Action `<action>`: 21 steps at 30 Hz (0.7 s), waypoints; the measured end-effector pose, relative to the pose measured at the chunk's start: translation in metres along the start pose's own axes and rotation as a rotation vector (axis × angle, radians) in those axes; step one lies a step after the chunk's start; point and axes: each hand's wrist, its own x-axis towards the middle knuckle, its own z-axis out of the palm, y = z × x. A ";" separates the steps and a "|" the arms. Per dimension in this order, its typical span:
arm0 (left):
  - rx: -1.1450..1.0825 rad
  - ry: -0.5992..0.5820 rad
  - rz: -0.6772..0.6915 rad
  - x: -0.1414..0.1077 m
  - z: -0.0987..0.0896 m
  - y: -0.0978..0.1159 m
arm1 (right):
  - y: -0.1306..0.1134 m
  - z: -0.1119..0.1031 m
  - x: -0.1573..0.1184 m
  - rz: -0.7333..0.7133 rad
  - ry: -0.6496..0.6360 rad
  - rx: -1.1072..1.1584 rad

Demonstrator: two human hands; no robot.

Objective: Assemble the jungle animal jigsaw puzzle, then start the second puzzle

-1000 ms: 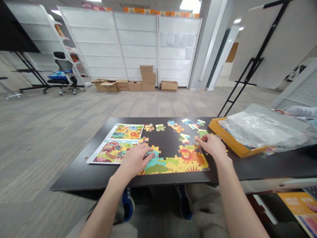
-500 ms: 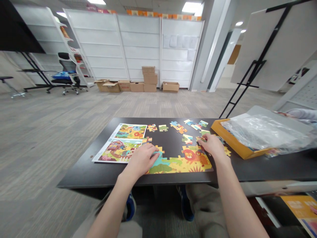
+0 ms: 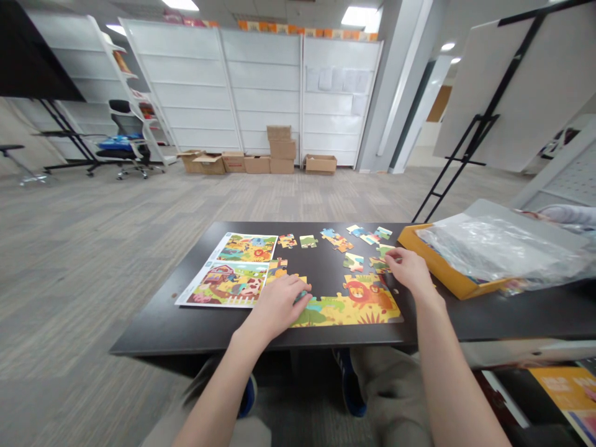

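Observation:
A partly joined jigsaw puzzle (image 3: 344,310) with lions and yellow grass lies near the front edge of the dark table. My left hand (image 3: 282,304) rests on its left part, fingers stretched out and palm down, covering some of the picture. At the upper right, my right hand (image 3: 406,268) pinches the edge of a puzzle piece (image 3: 379,265) just above the lions. A green puzzle piece (image 3: 384,249) lies right behind those fingertips. Another loose puzzle piece (image 3: 354,262) with green and cream colours sits to the left of it.
Left of the puzzle lies a printed picture sheet (image 3: 233,282). More loose pieces, among them a green one (image 3: 308,241) and a joined blue-and-orange group (image 3: 336,239), lie toward the back. A yellow box (image 3: 433,264) with clear plastic bags (image 3: 498,242) takes up the table's right side.
My right hand has moved slightly right and away from me, showing more of the piece above the lions. My left hand has slid a little right on the puzzle.

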 end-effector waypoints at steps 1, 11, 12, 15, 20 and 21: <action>-0.022 -0.007 0.006 0.001 0.001 0.003 | 0.000 0.000 0.000 0.005 0.007 0.023; -0.117 -0.147 0.157 0.019 0.022 0.045 | -0.020 0.001 0.000 -0.127 0.019 0.124; -0.107 -0.150 0.171 0.021 0.024 0.046 | -0.023 0.001 0.000 -0.126 0.011 0.117; -0.088 -0.152 0.195 0.025 0.029 0.049 | -0.032 0.007 -0.004 -0.181 -0.054 0.097; -0.085 -0.147 0.200 0.026 0.031 0.048 | -0.046 0.025 -0.006 -0.361 -0.160 0.002; -0.088 -0.150 0.199 0.025 0.030 0.047 | -0.047 0.029 -0.006 -0.366 -0.171 -0.010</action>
